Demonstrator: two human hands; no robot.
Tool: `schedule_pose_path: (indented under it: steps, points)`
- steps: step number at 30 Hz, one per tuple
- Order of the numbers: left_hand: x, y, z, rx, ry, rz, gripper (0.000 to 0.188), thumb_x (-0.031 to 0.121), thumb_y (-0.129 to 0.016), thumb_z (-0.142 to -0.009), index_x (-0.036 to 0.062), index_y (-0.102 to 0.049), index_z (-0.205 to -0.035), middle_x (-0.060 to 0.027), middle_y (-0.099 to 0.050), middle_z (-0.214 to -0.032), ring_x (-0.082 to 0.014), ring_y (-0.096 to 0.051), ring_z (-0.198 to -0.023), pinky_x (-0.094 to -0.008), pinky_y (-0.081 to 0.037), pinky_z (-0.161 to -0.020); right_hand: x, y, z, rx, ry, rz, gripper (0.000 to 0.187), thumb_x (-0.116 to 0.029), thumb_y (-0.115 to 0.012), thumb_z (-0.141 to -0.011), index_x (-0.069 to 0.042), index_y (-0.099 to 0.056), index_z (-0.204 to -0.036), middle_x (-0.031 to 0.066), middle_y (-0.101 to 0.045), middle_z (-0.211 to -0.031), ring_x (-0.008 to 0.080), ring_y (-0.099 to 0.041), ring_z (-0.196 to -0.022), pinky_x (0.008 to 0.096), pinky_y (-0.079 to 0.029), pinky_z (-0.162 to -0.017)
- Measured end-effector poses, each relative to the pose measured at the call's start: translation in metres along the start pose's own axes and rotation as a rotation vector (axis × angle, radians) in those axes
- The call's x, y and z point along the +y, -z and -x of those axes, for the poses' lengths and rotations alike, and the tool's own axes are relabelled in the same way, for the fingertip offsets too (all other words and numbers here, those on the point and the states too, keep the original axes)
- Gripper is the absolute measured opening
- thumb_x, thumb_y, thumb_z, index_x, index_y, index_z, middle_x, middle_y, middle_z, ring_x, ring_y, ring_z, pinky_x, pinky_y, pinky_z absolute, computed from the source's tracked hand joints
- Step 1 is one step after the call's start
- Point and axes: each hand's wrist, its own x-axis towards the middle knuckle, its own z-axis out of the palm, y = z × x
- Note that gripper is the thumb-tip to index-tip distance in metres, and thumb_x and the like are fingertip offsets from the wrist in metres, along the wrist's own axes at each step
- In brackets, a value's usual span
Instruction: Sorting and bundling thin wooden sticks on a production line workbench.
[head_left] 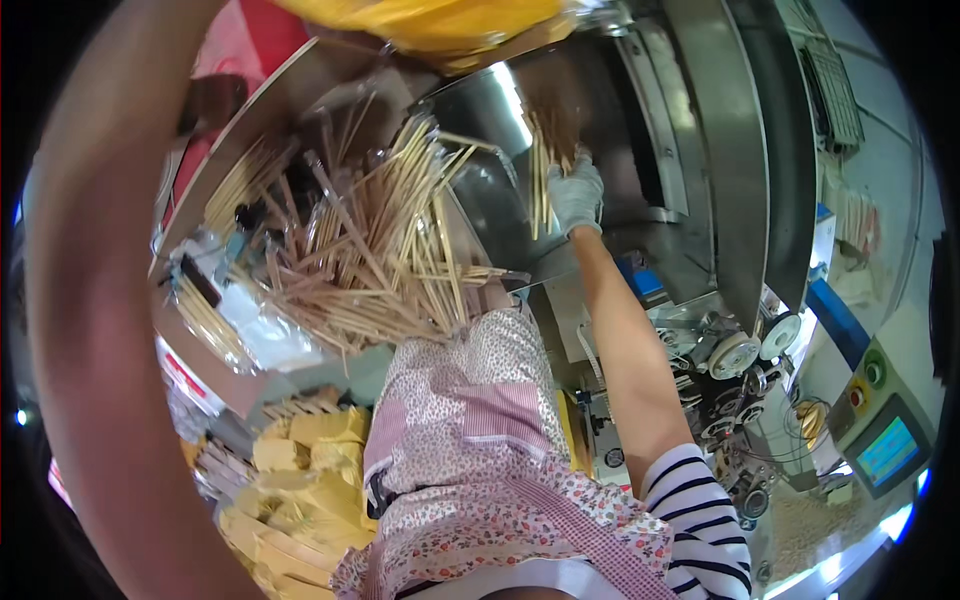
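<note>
"Hands first: where are they?"
"Right hand (577, 195), in a pale glove, is at a few thin pale sticks (541, 185) on the shiny metal surface (612, 105). Whether its fingers are clamped on them, I can't tell."
"And the left hand?"
"Outside the view, so I can't tell its state; only the left arm (105, 250) shows, blurred and near."
"What lies to the left of the metal surface?"
"A big, jumbled stick pile (370, 250) on the table (265, 115), with clear plastic among it."
"Anything else?"
"Yellow bundles (310, 490) lower left, and a control panel (888, 455) with a lit screen at far right."
</note>
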Motion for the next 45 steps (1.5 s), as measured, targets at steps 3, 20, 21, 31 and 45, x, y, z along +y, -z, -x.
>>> schedule_pose_path:
  steps: [3,20,21,31,45]
  points:
    - [-0.034,0.052,0.128,0.239,0.053,-0.122,0.057,0.046,-0.044,-0.09,0.0027,-0.039,-0.127,-0.0109,-0.049,-0.121,-0.0247,-0.048,-0.109,-0.0293,-0.04,-0.09,-0.069,0.003,0.041,0.175,0.352,-0.018,0.039,-0.019,-0.059,-0.078,-0.002,-0.051,-0.112,0.0205,-0.06,-0.096,0.0376,-0.06,-0.085,0.042,-0.048,-0.077]
    - [-0.253,-0.183,0.5,0.79,0.558,0.823,0.022,0.025,-0.057,-0.089,0.0036,-0.061,-0.084,0.0044,-0.049,-0.069,-0.0029,-0.042,-0.061,-0.0179,-0.035,-0.054,-0.138,-0.082,0.254,-0.139,0.605,-0.196,0.026,-0.02,-0.066,-0.077,-0.001,-0.058,-0.094,0.0137,-0.06,-0.089,0.0218,-0.059,-0.077,0.0322,-0.048,-0.067]
    - [-0.256,-0.214,0.513,0.787,0.52,0.888,0.02,0.022,-0.057,-0.088,0.0035,-0.061,-0.085,0.003,-0.053,-0.071,-0.0034,-0.044,-0.061,-0.0179,-0.036,-0.054,-0.139,-0.091,0.247,-0.137,0.639,-0.178,0.026,-0.021,-0.065,-0.078,-0.001,-0.058,-0.094,0.014,-0.061,-0.085,0.0249,-0.059,-0.075,0.0334,-0.048,-0.066]
    - [-0.204,-0.212,0.478,0.417,0.258,1.71,0.041,0.03,-0.051,-0.092,-0.0004,-0.05,-0.119,-0.0074,-0.059,-0.107,-0.0151,-0.057,-0.097,-0.0265,-0.046,-0.084,-0.182,0.053,0.335,-0.972,0.35,-0.364,0.019,-0.017,-0.055,-0.087,0.0,-0.058,-0.08,-0.0011,-0.052,-0.061,0.0052,-0.045,-0.055,0.0225,-0.037,-0.05]
    - [-0.16,-0.121,0.528,0.814,-0.228,1.775,0.028,0.034,-0.045,-0.094,0.0079,-0.051,-0.085,-0.0036,-0.057,-0.072,-0.0094,-0.051,-0.057,-0.0243,-0.043,-0.053,-0.178,0.121,0.419,-0.961,0.461,-0.503,0.012,-0.01,-0.047,-0.09,-0.001,-0.053,-0.084,-0.0027,-0.046,-0.06,0.0053,-0.041,-0.053,0.0212,-0.036,-0.048]
